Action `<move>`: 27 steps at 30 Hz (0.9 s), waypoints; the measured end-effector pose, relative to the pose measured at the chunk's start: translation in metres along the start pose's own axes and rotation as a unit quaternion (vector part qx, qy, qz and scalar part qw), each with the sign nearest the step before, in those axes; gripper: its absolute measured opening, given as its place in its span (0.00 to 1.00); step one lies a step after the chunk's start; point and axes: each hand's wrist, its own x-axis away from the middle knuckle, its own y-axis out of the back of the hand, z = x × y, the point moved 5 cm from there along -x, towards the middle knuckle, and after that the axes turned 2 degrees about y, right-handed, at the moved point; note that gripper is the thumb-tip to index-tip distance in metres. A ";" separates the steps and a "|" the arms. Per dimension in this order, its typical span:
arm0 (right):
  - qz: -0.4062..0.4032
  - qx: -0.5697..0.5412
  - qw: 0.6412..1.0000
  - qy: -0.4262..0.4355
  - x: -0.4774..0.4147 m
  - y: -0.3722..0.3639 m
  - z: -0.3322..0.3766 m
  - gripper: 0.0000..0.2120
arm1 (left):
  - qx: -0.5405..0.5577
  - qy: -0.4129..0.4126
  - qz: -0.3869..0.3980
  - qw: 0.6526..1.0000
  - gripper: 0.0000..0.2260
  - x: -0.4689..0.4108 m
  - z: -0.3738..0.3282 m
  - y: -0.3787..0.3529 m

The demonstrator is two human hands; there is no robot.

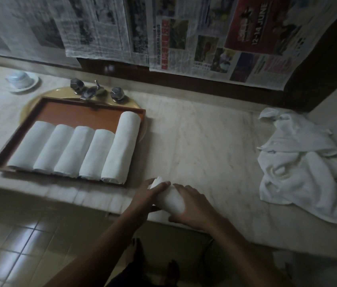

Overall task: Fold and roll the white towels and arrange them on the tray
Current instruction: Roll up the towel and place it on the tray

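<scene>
- While both hands hold it, the small rolled white towel (pixel 171 200) is at the front edge of the pale marble counter (pixel 194 141). It is near the right front corner of the tray but apart from it. I cannot tell if the roll rests on the stone or is lifted a little.
- The left hand (pixel 150 195) grips the far end of this roll, with its fingers curled over the top and the thumb under it.
- The right hand (pixel 193 206) grips the near end, with its fingers wrapped over the cloth and the thumb below.
- The rectangular brown wooden tray with low walls (pixel 64 99) stands on the left part of the counter, partly over a yellowish oval sink (pixel 45 96).
- Four short rolled white towels (pixel 64 150) lie side by side in the tray, touching each other.
- One longer rolled white towel (pixel 122 146) lies to their right, touching the last short one and next to the tray's right wall.
- The tray floor behind the short rolls is bare.
- A loose heap of unfolded white towels (pixel 300 162) lies on the right side of the counter, well apart from the hands.
- A metal faucet with two knobs (pixel 93 91) stands just behind the tray.
- A white cup turned upside down on a saucer (pixel 19 79) is at the far left.
- Newspaper sheets (pixel 205 38) cover the wall above the counter.
- Glossy beige floor tiles (pixel 18 235) are below.
</scene>
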 end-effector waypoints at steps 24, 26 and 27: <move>-0.048 -0.516 0.855 0.015 -0.063 0.054 0.139 0.13 | -0.021 -0.251 -0.167 0.953 0.14 0.077 -0.088 0.170; -0.054 -0.480 0.875 0.038 -0.092 0.053 0.172 0.12 | -0.037 -0.272 -0.185 0.944 0.11 0.079 -0.102 0.204; -0.060 -0.462 0.883 0.052 -0.106 0.053 0.190 0.12 | -0.042 -0.278 -0.195 0.940 0.10 0.079 -0.108 0.222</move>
